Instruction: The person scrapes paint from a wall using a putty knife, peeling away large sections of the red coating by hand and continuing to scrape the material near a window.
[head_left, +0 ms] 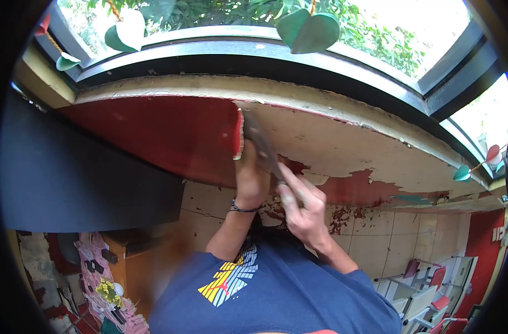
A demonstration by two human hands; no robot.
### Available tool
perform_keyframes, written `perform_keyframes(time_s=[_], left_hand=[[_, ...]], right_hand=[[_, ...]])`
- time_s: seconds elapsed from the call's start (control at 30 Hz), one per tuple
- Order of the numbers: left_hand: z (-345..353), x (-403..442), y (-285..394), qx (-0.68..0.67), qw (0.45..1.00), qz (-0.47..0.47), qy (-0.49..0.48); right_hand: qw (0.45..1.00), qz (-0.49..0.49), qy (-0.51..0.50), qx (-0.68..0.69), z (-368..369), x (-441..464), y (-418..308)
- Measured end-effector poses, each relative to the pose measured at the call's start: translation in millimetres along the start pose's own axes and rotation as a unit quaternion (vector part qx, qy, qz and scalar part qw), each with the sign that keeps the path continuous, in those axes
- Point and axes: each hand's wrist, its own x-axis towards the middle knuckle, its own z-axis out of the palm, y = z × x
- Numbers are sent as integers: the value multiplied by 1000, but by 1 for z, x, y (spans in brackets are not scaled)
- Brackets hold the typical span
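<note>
Below the window, a wall panel has red paint [153, 131] on its left part and a bare beige surface [332, 139] to the right. Along the boundary a strip of paint [239, 133] curls away, its pale torn edge showing. My right hand [305, 209] is closed around the lower end of a long, dark, flat-bladed scraper [262, 142], blurred by motion, whose upper end lies beside the curl. At the lower end of the curl and beside the blade is my left hand [253, 181]; its fingers are partly hidden and smeared, so their grip is unclear.
A window frame [237, 55] with hanging paper hearts [308, 30] runs above a chipped ledge [209, 84]. A large dark panel [87, 167] stands at left. Paint flakes [343, 217] litter the tiled floor [371, 239]. Red-seated chairs [438, 276] stand at lower right.
</note>
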Motion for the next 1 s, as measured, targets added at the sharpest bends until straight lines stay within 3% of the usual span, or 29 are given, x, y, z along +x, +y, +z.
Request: perform_keyframes(time_s=[0.03, 0.07, 0.1, 0.23, 0.3, 0.53, 0.67, 0.73, 0.83, 1.0], left_hand=[[0, 4, 7, -42, 998, 24, 47], [0, 6, 19, -8, 996, 65, -61], [-5, 5, 18, -2, 996, 66, -60], [-19, -1, 7, -5, 994, -8, -107], [-4, -5, 3, 70, 995, -58, -46], [3, -2, 8, 58, 996, -26, -62], [8, -3, 5, 84, 994, -33, -54], [6, -3, 6, 10, 999, -36, -37], [5, -2, 9, 1, 998, -14, -59], [16, -7, 10, -8, 999, -37, -1]], right_hand=[[1000, -29, 0, 1, 8, 6, 1], [999, -35, -5, 1, 10, 7, 0], [999, -43, -10, 6, 13, 8, -3], [1000, 1, -14, -1, -8, -7, 6], [997, 77, -26, 11, -17, -14, 5], [986, 136, 10, 101, -9, -14, 2], [986, 137, 14, 90, -12, -16, 0], [993, 96, 18, 71, -4, -9, -2], [996, 67, 13, 53, -4, -10, -6], [996, 77, 15, 44, -3, -13, -9]])
